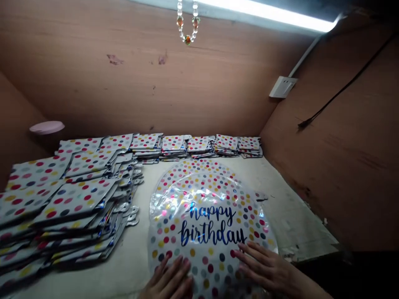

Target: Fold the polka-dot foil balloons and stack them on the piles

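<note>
I'm resting my open left hand point(168, 280) and right hand point(264, 270) flat on the near edge of a round foil balloon point(205, 224), lying on the table point(296, 224), its lettering running crosswise toward me.

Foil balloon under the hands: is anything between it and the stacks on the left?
Nothing visible: only a strip of pale work surface separates the round foil balloon from the polka-dot stacks.

Left: stacks of flat balloons point(62, 199) blocked the way past the left hand point(168, 280)
Middle: a strip of white table point(137, 265) lay beside the round balloon point(205, 224)
Right: more white table point(299, 220) ran to the wooden wall point(336, 166)
Back: a row of stacks point(196, 145) stood by the far wall point(149, 83)
</note>
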`<state>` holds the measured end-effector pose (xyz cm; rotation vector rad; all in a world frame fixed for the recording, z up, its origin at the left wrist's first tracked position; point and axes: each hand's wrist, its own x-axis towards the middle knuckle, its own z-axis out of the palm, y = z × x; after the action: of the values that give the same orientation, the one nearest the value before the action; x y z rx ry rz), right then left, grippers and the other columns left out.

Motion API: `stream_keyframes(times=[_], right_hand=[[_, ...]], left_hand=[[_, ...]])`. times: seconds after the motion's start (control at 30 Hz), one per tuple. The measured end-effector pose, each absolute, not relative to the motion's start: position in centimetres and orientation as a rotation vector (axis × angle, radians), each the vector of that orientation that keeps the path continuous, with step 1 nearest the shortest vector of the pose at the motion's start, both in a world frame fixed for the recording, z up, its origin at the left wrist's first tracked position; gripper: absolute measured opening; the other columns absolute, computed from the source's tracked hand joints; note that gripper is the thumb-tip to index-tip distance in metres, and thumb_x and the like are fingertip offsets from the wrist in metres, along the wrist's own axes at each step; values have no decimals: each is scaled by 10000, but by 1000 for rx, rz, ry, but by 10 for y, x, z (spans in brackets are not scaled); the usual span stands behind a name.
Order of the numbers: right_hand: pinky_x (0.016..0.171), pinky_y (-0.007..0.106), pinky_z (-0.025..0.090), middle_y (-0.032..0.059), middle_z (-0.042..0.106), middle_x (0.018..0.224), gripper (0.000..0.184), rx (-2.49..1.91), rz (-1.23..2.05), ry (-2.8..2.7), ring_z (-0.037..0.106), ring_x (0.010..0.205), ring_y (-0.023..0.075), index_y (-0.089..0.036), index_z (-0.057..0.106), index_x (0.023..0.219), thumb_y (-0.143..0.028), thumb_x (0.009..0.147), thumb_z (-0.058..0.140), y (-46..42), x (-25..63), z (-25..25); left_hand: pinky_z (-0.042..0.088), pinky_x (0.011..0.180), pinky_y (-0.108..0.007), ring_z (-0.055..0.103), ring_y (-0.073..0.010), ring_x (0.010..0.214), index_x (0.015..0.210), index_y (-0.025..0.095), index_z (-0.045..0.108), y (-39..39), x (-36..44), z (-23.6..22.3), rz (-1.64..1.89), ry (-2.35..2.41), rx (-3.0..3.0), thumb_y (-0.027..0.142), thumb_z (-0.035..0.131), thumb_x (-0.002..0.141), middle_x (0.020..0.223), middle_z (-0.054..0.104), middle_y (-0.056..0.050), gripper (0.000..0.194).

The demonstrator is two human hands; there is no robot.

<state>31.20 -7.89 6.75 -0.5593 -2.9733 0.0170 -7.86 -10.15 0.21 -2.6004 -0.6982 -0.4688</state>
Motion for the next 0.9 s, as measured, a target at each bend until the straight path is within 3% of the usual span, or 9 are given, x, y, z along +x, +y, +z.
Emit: stream_keyframes(times=[0.2,0.3,0.37,0.47,0.57,0.67,0.77,0.9], right_hand=[[1121,401,311,71,439,1438,497,-925,62,-2718,321,1369,221,-197,357,1435,-183,942,418,-122,316,-3],[1066,406,392,84,527,1365,448,-1007,417,-2524,396,1330,231,-238,452,1382,-287,937,457,-104,318,-2],[1028,440,424,97,589,1295,413,-1061,778,-2355,474,1272,259,-243,558,1295,-391,927,442,-87,323,10],[871,432,517,110,707,1060,489,-1325,1145,-2005,648,1013,275,-202,698,1061,-540,899,384,-56,328,23],[552,307,504,63,685,655,630,-1737,1066,-1681,640,629,221,-165,677,686,-705,804,373,-20,322,23],[469,258,394,34,574,478,600,-1924,855,-1594,562,516,186,-195,527,468,-708,760,423,7,310,17],[494,270,389,48,594,500,531,-1960,737,-1578,581,546,207,-214,501,456,-635,775,455,14,305,15],[603,290,465,44,695,720,318,-1922,647,-1561,653,700,233,-220,592,706,-515,770,493,-7,310,11]], left_hand=[[423,1043,-271,490,-164,1256,1389,163,431,-105,-89,16,-470,-824,-2805,143,303,959,1382,511,-40,449],[389,1079,-373,476,-208,1273,1410,239,400,-100,-101,15,-464,-884,-2989,229,410,949,1387,503,-46,461],[369,1080,-449,472,-254,1277,1349,303,482,-88,-108,17,-435,-1037,-3159,302,492,918,1371,519,-39,431],[442,998,-408,604,-256,1120,1162,274,647,-56,-113,27,-639,-1604,-3292,347,463,905,1187,664,-51,325],[514,758,-325,671,-256,862,924,178,708,-20,-112,40,-817,-2306,-3041,439,392,887,899,730,-59,412],[456,628,-282,637,-250,740,805,133,661,4,-110,48,-801,-2610,-2672,550,444,820,743,686,-59,470],[413,597,-254,614,-211,679,1008,132,600,9,-114,46,-860,-2624,-2543,487,494,802,689,639,-20,423],[416,623,-255,624,-198,680,1227,146,471,1,-116,35,-893,-2512,-2537,373,415,874,688,616,0,424]])
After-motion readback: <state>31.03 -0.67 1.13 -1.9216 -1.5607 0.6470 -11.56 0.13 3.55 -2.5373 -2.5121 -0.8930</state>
